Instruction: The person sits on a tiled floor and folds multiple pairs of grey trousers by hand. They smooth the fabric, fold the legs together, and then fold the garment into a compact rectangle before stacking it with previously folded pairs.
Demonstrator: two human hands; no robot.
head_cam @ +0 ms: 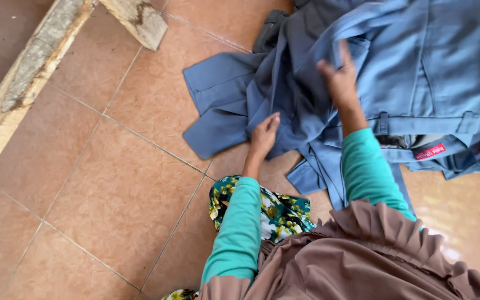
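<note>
A heap of grey-blue garments (395, 72), trousers with belt loops among them, lies on the tiled floor at the upper right. My left hand (264, 135) rests on the lower edge of the heap, fingers pressed to a fold of cloth. My right hand (340, 78) is higher up, gripping a bunch of the blue fabric and lifting it. Both arms wear teal sleeves. A small red label (430, 151) shows at a waistband on the right.
Orange-brown floor tiles (112, 183) fill the left and lower view. A rough wooden beam (26, 78) runs diagonally along the left edge, and another piece of wood (140, 19) lies at the top. Brown ruffled cloth (362, 255) and a floral garment (276, 214) cover my lap.
</note>
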